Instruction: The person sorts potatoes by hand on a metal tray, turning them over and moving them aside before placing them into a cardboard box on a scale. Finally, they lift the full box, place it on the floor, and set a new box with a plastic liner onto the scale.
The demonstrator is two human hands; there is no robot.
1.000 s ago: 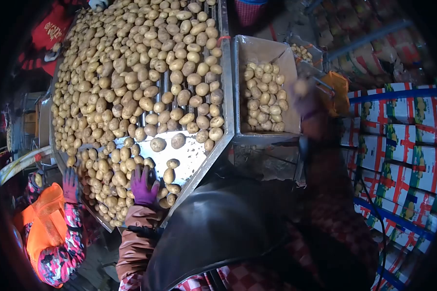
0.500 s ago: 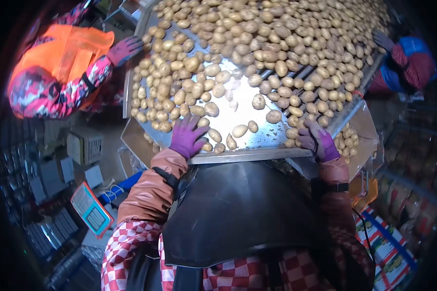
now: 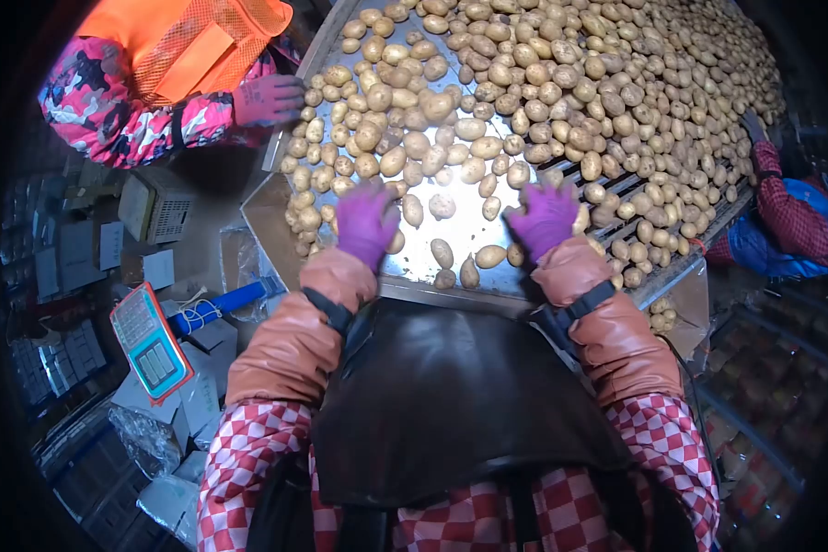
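Note:
Both my hands wear purple gloves over the near part of a metal sorting table [image 3: 416,267]. My left hand [image 3: 368,224] is spread among potatoes, with one potato partly showing beside its thumb. My right hand [image 3: 543,221] has its fingers apart and its thumb pointing left, close to potatoes at the edge of the slatted section. Between the hands lie several loose potatoes [image 3: 442,252] on the shiny metal. A large heap of potatoes [image 3: 616,101] covers the far and right parts. My fingertips are partly hidden.
A co-worker in an orange vest [image 3: 198,55] stands at the left edge, one gloved hand by the table. Another person in a blue garment [image 3: 800,225] reaches in from the right. A scale [image 3: 153,345] and a plastic crate [image 3: 167,210] are at left.
My right hand has left the table's right corner and moved left onto the potato area. My left hand has shifted slightly. The view has turned, and several potatoes between my hands have changed position.

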